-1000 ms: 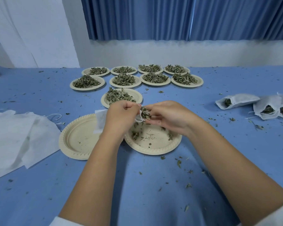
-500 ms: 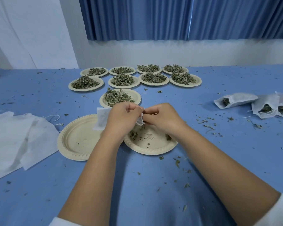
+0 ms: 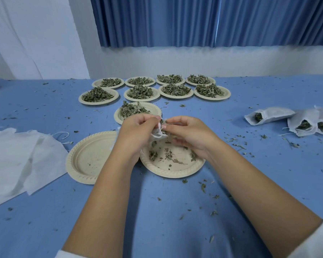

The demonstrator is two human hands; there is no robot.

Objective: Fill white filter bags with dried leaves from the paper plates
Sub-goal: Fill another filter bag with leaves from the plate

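Centre: left hand (image 3: pixel 136 134) grips the filter bag (image 3: pixel 157 132) mouth; right hand (image 3: pixel 187 135), its grip seemingly pinching leaves (image 3: pixel 164 129), has pushed deeper since a second ago (plate (image 3: pixel 175 173) nearly bare).

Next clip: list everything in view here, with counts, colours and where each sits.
Heaped plates: nine, beige with green leaves, far centre.
Scrap plate: one, beige, under the hands.
Empty plate: one, beige, to its left.
Filled bags: three, white, right side.
Empty bags: pile, white, left side.
Table: one, blue, strewn with leaf bits.
Curtain: one, blue, behind.
Filter bag: one, white, between the hands.
Left hand: one, grips the filter bag's mouth.
Right hand: one, pinches leaves at its mouth.
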